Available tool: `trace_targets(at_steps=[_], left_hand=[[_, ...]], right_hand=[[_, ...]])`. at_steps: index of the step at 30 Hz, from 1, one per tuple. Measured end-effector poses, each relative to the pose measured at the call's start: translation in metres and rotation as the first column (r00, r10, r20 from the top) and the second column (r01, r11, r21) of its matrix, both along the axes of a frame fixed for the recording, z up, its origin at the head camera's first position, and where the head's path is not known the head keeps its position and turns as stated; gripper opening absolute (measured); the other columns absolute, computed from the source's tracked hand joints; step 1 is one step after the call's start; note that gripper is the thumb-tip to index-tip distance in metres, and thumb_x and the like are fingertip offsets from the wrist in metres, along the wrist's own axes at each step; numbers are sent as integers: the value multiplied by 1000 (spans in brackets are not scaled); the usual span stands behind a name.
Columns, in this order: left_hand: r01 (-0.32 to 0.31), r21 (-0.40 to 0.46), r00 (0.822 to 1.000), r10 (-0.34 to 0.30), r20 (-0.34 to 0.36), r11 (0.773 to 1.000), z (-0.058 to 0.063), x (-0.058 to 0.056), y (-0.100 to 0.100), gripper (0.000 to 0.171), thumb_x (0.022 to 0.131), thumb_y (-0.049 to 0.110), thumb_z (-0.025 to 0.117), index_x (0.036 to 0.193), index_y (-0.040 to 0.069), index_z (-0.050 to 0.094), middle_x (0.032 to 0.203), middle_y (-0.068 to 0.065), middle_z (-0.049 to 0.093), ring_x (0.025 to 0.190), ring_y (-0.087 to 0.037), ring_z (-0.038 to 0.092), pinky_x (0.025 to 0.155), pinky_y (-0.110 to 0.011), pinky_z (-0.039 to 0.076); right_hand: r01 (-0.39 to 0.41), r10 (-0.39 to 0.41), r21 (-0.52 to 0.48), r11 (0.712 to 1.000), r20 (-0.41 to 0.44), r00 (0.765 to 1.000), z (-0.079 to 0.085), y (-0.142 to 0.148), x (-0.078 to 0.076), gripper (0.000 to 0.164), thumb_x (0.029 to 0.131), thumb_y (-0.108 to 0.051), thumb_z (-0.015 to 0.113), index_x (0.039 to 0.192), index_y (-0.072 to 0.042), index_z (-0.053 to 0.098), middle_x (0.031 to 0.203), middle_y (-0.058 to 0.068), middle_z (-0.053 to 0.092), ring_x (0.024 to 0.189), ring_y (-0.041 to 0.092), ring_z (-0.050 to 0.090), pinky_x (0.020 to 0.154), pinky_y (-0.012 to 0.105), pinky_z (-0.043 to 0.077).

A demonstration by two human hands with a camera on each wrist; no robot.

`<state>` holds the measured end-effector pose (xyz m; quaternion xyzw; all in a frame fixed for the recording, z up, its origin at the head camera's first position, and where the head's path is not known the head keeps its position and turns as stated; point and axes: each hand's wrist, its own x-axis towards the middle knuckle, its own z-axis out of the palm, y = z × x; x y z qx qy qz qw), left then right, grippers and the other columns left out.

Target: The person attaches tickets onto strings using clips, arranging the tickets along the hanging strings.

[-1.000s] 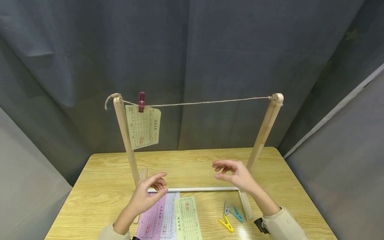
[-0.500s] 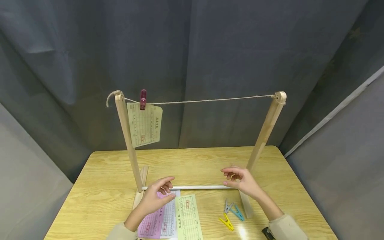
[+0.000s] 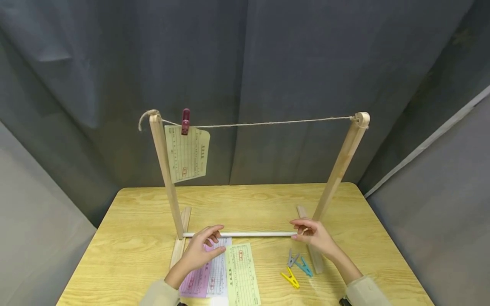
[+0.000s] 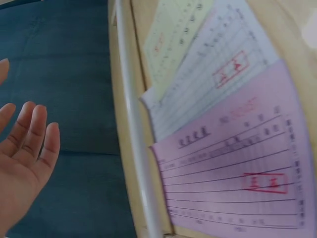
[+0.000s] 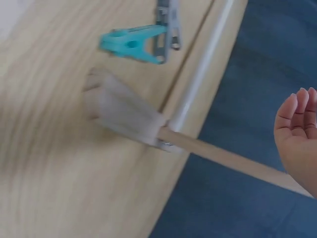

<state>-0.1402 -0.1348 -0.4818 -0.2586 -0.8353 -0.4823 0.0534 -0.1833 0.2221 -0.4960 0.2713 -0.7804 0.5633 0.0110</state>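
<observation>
My left hand (image 3: 202,250) hovers with loosely bent fingers over the pink slip (image 4: 237,168) and white slip (image 4: 213,64), holding nothing. Beside these lies a yellow-green slip (image 3: 243,274). My right hand (image 3: 314,236) hangs near the right post (image 3: 337,174), fingers relaxed and nothing in them. Below it on the table are a grey clothespin (image 3: 292,258), a blue clothespin (image 3: 304,267) and a yellow clothespin (image 3: 290,278). A dark red clothespin (image 3: 185,121) pins another yellow-green slip (image 3: 187,153) to the twine (image 3: 264,123), close to the left post (image 3: 165,174).
The wooden frame stands on the wood-grain table (image 3: 115,238), with a white rod (image 3: 256,234) joining its feet. A dark grey curtain (image 3: 306,63) hangs behind, and pale grey panels (image 3: 440,191) flank the table.
Both hands have shifted right in the head view, the right one also lower. The frame and slips appear slightly higher as the view tilts. Neither hand has taken hold of anything.
</observation>
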Motion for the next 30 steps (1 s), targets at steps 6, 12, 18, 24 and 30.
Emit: trace_targets(at_steps=[6, 12, 18, 24, 30], left_hand=[[-44, -16, 996, 45, 80, 999, -42, -14, -5, 59, 74, 5, 73, 126, -2, 46, 95, -3, 53, 82, -28, 54, 70, -37, 50], [-18, -35, 995, 21, 101, 999, -58, -18, -10, 60, 77, 16, 72, 128, 1, 45, 97, 1, 51, 84, -21, 53, 71, -39, 49], [-18, -71, 994, 26, 107, 997, -64, -18, -11, 63, 76, 18, 73, 129, 2, 45, 99, 1, 51, 88, -24, 53, 74, -40, 48], [5, -188, 978, 35, 206, 982, -76, -21, -10, 71, 74, 28, 74, 134, 8, 42, 108, -10, 51, 96, -28, 49, 81, -44, 44], [9, -255, 976, 46, 211, 967, -88, -26, -8, 71, 71, 32, 76, 131, 10, 46, 107, -9, 51, 91, -25, 47, 76, -34, 42]], right_hand=[[16, -16, 62, 998, 5, 1000, -17, 14, -3, 34, 76, 1, 69, 108, 8, 60, 81, 1, 51, 66, 22, 44, 54, 25, 40], [-4, -3, 99, 995, 69, 998, -33, 27, -2, 36, 75, 2, 69, 108, 13, 58, 81, 1, 48, 64, 28, 38, 53, 25, 36], [-34, 20, 147, 989, 99, 995, -50, 35, -4, 37, 75, 0, 70, 109, 8, 60, 80, 4, 49, 64, 29, 39, 53, 25, 36], [-62, 22, 225, 972, 178, 984, -62, 37, -8, 43, 73, -1, 72, 111, 10, 58, 76, 18, 47, 60, 14, 38, 52, 22, 33], [-139, 90, 271, 952, 186, 978, -69, 37, -12, 46, 72, 1, 72, 113, 12, 55, 79, 21, 48, 57, 7, 38, 51, 20, 36]])
